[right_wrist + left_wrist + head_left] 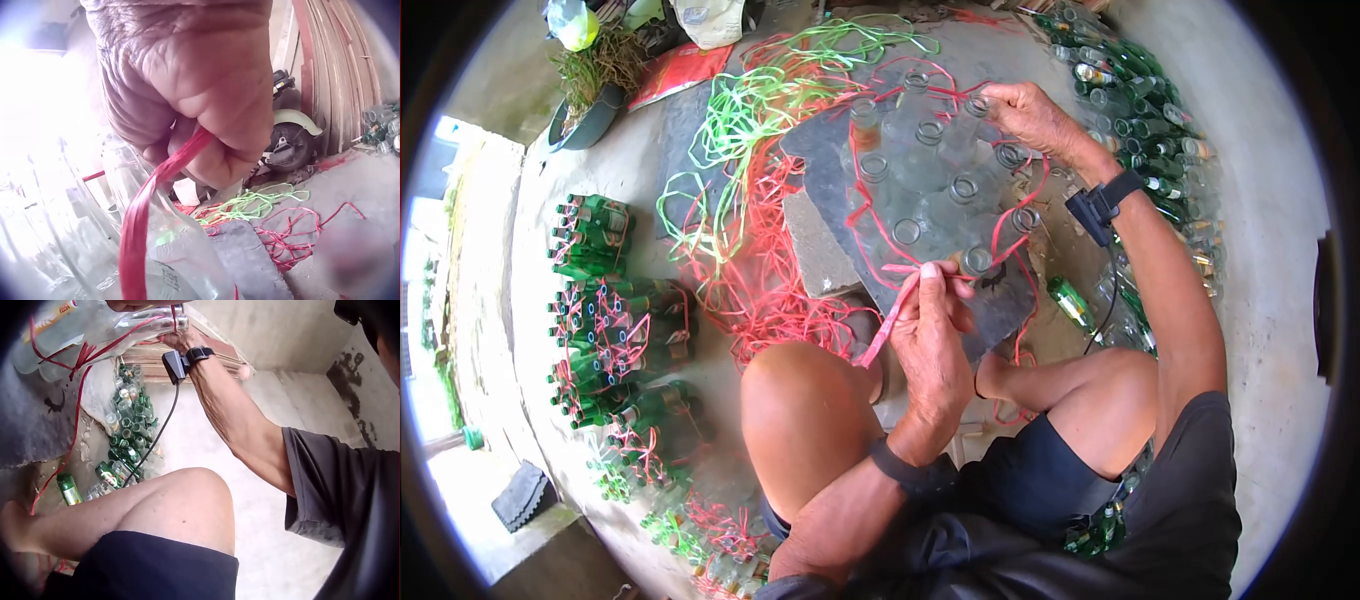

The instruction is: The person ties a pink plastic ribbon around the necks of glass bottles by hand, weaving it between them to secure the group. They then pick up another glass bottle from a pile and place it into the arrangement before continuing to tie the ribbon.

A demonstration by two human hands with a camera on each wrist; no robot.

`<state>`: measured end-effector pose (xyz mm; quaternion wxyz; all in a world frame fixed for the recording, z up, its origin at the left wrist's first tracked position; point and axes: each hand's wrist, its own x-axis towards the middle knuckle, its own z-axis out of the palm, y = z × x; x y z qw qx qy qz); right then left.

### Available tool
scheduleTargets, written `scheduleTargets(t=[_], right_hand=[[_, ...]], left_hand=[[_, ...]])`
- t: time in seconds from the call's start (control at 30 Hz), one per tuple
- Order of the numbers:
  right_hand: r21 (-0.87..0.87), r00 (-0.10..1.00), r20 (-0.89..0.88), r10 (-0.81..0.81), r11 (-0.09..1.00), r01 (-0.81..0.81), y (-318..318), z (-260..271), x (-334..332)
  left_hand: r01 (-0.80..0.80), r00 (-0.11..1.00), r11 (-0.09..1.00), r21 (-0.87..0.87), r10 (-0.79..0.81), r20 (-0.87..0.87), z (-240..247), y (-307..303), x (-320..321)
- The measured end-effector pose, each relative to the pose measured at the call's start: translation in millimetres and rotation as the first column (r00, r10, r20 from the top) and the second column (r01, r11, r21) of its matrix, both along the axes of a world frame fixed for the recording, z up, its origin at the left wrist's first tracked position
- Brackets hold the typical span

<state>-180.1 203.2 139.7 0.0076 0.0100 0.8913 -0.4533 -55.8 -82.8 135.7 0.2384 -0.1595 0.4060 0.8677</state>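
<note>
A grey slab [825, 155] sits in front of a person's knees [810, 405]. On it stand lots of clear btls [928, 165], upright & packed close tog. A thin red strip [133, 237] goes round them. By the slab's L side it has a bit that looks like a knot, & one long piece hangs off the slab's R side, down nr a foot [995, 378].

The hands are well apart. L hand [935, 345] is over the slab's near edge, thumb & fingers pinching the red strip, w/ a short tail of it poking out. R hand [1035, 120] is over the slab's far R part, fingers curled on the red strip right by a btl neck; can't tell if it grips the glass too. A black box [1090, 215] is strapped to the R wrist.

A pale block [820, 245] is at the slab's L edge. A messy red heap [750, 280] lies L of the slab, & a green heap [745, 105] lies L & further back. Tied green btls [615, 335] stand well L of the slab. One loose green btl [1072, 303] lies just R of it, & a big btl pile [1145, 130] is farther R. A plant pot [588, 128] is way back L of the slab.
</note>
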Motion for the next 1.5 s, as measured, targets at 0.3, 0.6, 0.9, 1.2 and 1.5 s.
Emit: scheduleTargets(t=[0.3, 0.6, 0.9, 1.2, 1.5], right_hand=[[0.011, 0.995, -0.019, -0.096, 0.995, 0.096, -13.4, 6.7, 41.2], [-0.007, 0.985, 0.024, -0.170, 0.985, 0.171, -20.2, -8.5, 89.0], [0.072, 0.985, 0.174, 0.000, 0.997, -0.013, -37.8, 32.9, 110.9], [0.305, 0.990, 0.136, -0.019, 0.952, -0.023, -42.5, 21.1, 109.5], [0.351, 0.997, -0.065, -0.032, 0.935, 0.053, -49.0, 16.7, 119.5]], left_hand=[[-0.009, 0.994, 0.995, -0.100, -0.001, -0.106, -1.8, -0.8, -3.4], [0.023, 0.982, 0.988, -0.150, -0.051, -0.184, -6.5, -2.6, -1.4], [0.015, 0.957, 0.964, -0.264, -0.091, -0.277, -9.0, -2.4, -3.5], [0.015, 0.946, 0.972, -0.234, -0.089, -0.312, -11.5, -2.3, -4.0], [0.003, 0.953, 0.955, -0.297, -0.092, -0.288, -11.0, -2.0, -3.4]])
